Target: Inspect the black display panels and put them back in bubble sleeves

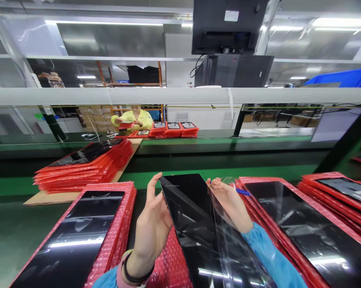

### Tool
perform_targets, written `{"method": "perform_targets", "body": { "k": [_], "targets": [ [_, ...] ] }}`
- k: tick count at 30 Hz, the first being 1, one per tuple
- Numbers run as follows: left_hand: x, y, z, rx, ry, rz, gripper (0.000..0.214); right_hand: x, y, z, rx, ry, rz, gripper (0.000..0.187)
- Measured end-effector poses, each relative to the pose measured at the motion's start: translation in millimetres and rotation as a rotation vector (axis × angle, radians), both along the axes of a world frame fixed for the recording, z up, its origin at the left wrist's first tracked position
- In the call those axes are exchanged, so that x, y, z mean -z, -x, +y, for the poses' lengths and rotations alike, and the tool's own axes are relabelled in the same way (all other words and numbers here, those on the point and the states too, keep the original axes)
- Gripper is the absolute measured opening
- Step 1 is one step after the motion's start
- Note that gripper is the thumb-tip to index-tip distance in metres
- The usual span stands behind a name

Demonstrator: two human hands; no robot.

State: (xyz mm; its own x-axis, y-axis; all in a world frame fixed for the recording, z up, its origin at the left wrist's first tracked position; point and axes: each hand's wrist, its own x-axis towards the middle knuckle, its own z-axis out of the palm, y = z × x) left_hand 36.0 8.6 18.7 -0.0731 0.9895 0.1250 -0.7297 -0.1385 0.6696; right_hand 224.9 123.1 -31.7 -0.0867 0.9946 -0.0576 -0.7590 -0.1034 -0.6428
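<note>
I hold a long black glass panel (195, 224) tilted up in front of me. My left hand (152, 228) grips its left edge, thumb raised, fingers curled behind. My right hand (230, 204) holds the right edge near the top and pinches a clear protective film (228, 240) that lies partly lifted off the panel. A blue tab (243, 192) sticks out by my right fingers. Red bubble wrap (171, 264) lies under the panel.
Stacks of black panels in red bubble wrap lie at left (78, 232), right (306, 228), far right (345, 190) and on cardboard (84, 162). A green conveyor belt (228, 146) runs across. A person in yellow (135, 119) works beyond it. A monitor (228, 26) hangs overhead.
</note>
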Motion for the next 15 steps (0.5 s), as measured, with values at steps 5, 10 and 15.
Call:
{"method": "perform_targets", "body": {
  "k": [5, 10, 15],
  "targets": [
    [1.7, 0.5, 3.4, -0.033, 0.010, 0.011, 0.052, -0.2, -1.4, 1.7, 0.030, -0.032, 0.017, 0.025],
    [3.1, 0.9, 5.4, -0.045, 0.014, 0.035, 0.051, -3.3, 0.6, -0.7, 0.042, -0.041, 0.002, 0.026],
    [4.8, 0.5, 4.7, -0.096, 0.013, 0.085, 0.047, -6.7, 7.6, -6.8, 0.062, -0.105, -0.092, 0.010]
  ]
}}
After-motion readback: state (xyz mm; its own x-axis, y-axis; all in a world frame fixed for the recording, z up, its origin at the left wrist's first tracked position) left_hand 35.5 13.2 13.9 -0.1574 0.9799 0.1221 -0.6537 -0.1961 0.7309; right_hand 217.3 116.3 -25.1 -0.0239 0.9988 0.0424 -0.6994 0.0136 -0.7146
